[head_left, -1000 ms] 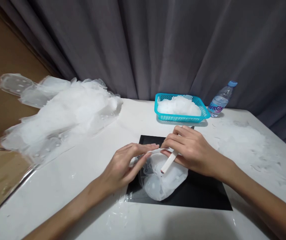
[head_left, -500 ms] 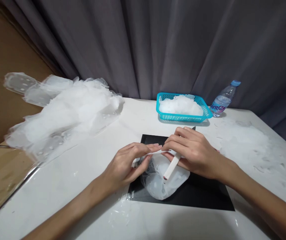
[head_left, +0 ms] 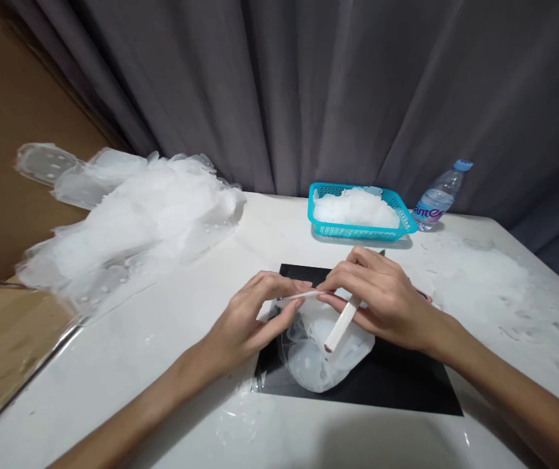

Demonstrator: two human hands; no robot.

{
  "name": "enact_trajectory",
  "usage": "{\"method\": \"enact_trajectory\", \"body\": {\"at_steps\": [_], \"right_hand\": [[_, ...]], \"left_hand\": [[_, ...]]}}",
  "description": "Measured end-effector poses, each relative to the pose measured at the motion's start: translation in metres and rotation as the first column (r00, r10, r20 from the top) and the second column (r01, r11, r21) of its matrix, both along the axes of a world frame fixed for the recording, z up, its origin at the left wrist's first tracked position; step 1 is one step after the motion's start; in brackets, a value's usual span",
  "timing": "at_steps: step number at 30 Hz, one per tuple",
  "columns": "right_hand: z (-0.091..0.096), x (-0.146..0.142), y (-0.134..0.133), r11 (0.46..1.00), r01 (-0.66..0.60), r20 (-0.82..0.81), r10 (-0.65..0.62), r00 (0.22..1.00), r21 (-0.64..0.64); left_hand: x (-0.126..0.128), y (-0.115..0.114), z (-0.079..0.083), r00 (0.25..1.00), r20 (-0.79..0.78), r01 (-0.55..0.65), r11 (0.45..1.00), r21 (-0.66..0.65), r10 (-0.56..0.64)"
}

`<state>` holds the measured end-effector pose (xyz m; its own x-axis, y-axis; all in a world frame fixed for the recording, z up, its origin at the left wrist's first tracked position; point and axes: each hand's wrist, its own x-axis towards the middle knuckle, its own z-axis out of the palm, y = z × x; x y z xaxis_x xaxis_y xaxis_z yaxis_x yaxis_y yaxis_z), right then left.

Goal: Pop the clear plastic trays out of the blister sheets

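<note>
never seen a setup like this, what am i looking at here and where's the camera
There is no machine: these are a person's two bare hands, seen by a camera worn on the head, looking forward and down. The left hand and right hand pinch a thin white piece between them. The right hand also holds a white-handled tool; its type is hard to tell. Below, see-through pieces lie on a black mat. On the white table are a big white pile at left, and a blue basket of white material beside a bottle at the back.
</note>
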<state>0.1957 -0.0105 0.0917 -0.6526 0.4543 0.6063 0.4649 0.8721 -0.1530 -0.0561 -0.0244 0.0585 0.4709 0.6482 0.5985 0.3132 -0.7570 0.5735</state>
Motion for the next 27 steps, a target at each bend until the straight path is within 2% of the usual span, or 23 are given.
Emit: {"method": "enact_trajectory", "body": {"at_steps": [4, 8, 17, 23, 27], "right_hand": [[-0.001, -0.002, -0.002, 0.990, 0.025, 0.003, -0.026, 1.000, 0.141], [-0.001, -0.003, -0.005, 0.977, 0.021, 0.009, -0.024, 1.000, 0.211], [0.010, 0.004, -0.006, 0.971, 0.002, 0.030, -0.010, 0.999, 0.240], [0.008, 0.006, -0.003, 0.977, 0.001, 0.028, -0.007, 1.000, 0.215], [0.007, 0.005, -0.002, 0.974, -0.011, 0.014, 0.008, 1.000, 0.225]], "left_hand": [[0.003, -0.001, -0.002, 0.999, -0.035, -0.020, 0.995, 0.098, 0.023], [0.003, -0.001, -0.004, 0.999, -0.043, -0.005, 0.987, 0.158, 0.012], [0.000, 0.004, -0.001, 0.996, -0.054, 0.074, 0.978, 0.195, -0.064], [-0.001, 0.003, -0.005, 0.996, -0.074, 0.057, 0.980, 0.191, -0.044], [-0.002, 0.003, -0.007, 0.995, -0.100, 0.047, 0.966, 0.255, -0.022]]}}
